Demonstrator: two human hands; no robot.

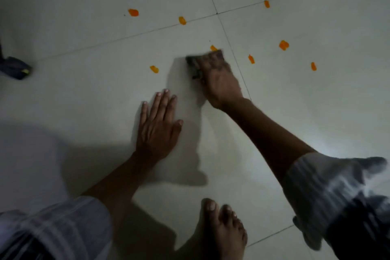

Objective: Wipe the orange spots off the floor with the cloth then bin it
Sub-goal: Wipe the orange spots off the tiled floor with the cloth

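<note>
The floor (316,112) is pale tile with thin dark grout lines, dimly lit and crossed by heavy shadows low on the left. At the far left edge a dark object (15,67) with a speck of yellow on it lies partly cut off; I cannot tell what it is. Two striped sleeves are cropped by the bottom corners, the right one smeared by motion.

The left hand (157,126) lies palm down on the tile, fingers straight and slightly apart, gripping nothing, its forearm running back toward the lower left. A bare foot (223,232) stands just right of that forearm, at the bottom edge.

The right hand (217,78) reaches further out, its grip closed over a dark cloth (193,65) pressed to the floor; only the cloth's left edge shows, blurred, the rest lying under the fingers. One orange spot (213,48) sits right at the fingertips.

The other orange spots (283,45) scatter across the tiles left, beyond and right of that hand, all apart from it. Bare tile lies open between the two hands and out to the right.
</note>
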